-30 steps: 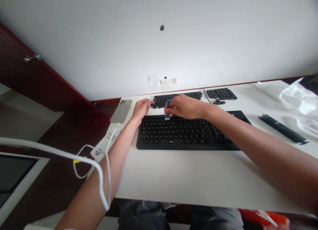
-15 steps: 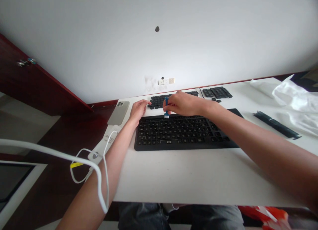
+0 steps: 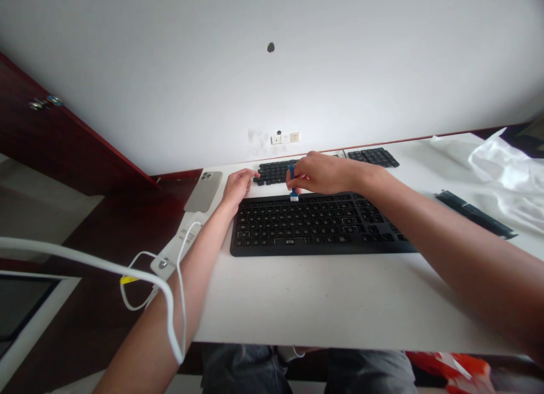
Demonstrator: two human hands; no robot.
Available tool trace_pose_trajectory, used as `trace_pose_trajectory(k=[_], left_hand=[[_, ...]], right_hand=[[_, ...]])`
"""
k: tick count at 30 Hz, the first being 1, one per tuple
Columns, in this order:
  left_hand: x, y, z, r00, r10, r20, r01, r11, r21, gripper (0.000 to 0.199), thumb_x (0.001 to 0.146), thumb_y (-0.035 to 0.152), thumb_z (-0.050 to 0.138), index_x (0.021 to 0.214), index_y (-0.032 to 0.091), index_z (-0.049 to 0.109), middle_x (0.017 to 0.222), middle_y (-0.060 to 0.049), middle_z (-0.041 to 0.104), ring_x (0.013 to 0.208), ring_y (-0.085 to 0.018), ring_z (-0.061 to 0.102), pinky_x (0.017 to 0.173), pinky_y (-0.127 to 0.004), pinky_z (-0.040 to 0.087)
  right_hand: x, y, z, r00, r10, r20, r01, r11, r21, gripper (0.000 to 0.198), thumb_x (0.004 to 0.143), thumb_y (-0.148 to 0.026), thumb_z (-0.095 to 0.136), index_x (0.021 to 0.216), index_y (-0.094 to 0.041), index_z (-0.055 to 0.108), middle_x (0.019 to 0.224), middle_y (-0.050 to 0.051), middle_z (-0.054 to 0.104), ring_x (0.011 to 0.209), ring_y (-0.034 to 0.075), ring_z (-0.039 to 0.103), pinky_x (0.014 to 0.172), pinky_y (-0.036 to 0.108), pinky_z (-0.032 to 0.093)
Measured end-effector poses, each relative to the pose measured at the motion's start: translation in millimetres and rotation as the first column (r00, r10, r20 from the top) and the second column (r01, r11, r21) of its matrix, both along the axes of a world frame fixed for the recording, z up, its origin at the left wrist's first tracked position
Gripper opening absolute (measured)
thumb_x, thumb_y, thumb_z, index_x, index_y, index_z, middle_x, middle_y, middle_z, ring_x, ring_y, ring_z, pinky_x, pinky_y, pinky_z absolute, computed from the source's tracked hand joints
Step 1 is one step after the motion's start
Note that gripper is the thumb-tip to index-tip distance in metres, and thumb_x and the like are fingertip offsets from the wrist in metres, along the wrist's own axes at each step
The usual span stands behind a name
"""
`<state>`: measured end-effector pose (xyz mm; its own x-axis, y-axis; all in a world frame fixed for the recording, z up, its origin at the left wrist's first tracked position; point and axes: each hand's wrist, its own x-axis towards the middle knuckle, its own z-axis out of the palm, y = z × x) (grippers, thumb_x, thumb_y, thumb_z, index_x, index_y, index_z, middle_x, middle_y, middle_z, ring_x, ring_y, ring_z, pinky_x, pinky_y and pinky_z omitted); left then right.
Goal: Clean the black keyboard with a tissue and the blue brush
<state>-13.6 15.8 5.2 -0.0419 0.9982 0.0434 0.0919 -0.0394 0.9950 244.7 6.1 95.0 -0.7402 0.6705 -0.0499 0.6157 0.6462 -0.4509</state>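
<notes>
A black keyboard base (image 3: 293, 248) with its keycaps off lies on the white table, its bare switch sockets showing. In my right hand (image 3: 317, 172) is a small blue brush (image 3: 293, 181), pinched upright with its white bristles pointing down at the upper row of sockets. Whether the bristles touch the keyboard is hard to tell. At the keyboard's upper left corner, my left hand (image 3: 238, 187) is closed against the edge, its fingertips partly hidden. Behind both hands, removed black keycaps (image 3: 272, 173) are laid out in rows, partly covered by my right hand.
More keycaps (image 3: 374, 157) lie at the back right. A phone (image 3: 204, 191) and a white power strip (image 3: 172, 252) with cables are on the left. On the right are a long black strip (image 3: 474, 212) and a crumpled white plastic bag (image 3: 501, 161). The wall stands behind the table.
My right hand has moved a little to the right with the brush, along the keyboard's upper edge. My left hand stays at the corner.
</notes>
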Motion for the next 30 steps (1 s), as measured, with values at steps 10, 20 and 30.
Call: trace_pose_trajectory(k=[10, 20, 30], left_hand=[[-0.2, 0.8, -0.4, 1.0, 0.002, -0.013, -0.002, 1.0, 0.003, 0.02, 0.084, 0.034, 0.067, 0.08, 0.015, 0.074, 0.054, 0.008, 0.03, 0.05, -0.009, 0.023, 0.051, -0.025, 0.015], [0.2, 0.5, -0.1, 1.0, 0.002, -0.014, -0.002, 1.0, -0.003, 0.02, 0.084, 0.035, 0.068, 0.08, 0.016, 0.074, 0.054, 0.008, 0.03, 0.05, -0.009, 0.022, 0.051, -0.025, 0.015], [-1.1, 0.4, -1.7, 1.0, -0.001, -0.019, 0.001, 1.0, 0.001, 0.022, 0.082, 0.037, 0.069, 0.082, 0.016, 0.074, 0.054, 0.008, 0.03, 0.05, -0.009, 0.023, 0.051, -0.025, 0.015]], right_hand=[[1.0, -1.8, 7.0, 0.998, -0.037, 0.06, 0.035, 0.999, 0.037, 0.03, 0.1, -0.029, 0.062, 0.084, -0.021, 0.086, 0.084, 0.008, 0.084, 0.071, 0.021, 0.07, 0.073, 0.036, 0.048], [-1.3, -3.6, 5.5, 0.999, -0.003, 0.05, 0.002, 1.0, 0.02, 0.03, 0.101, -0.03, 0.06, 0.088, -0.021, 0.086, 0.085, 0.008, 0.084, 0.074, 0.021, 0.072, 0.073, 0.036, 0.05], [2.0, -3.1, 6.0, 0.997, -0.039, 0.068, 0.036, 0.998, 0.047, 0.031, 0.101, -0.031, 0.06, 0.084, -0.02, 0.085, 0.083, 0.009, 0.083, 0.069, 0.02, 0.069, 0.07, 0.036, 0.048]])
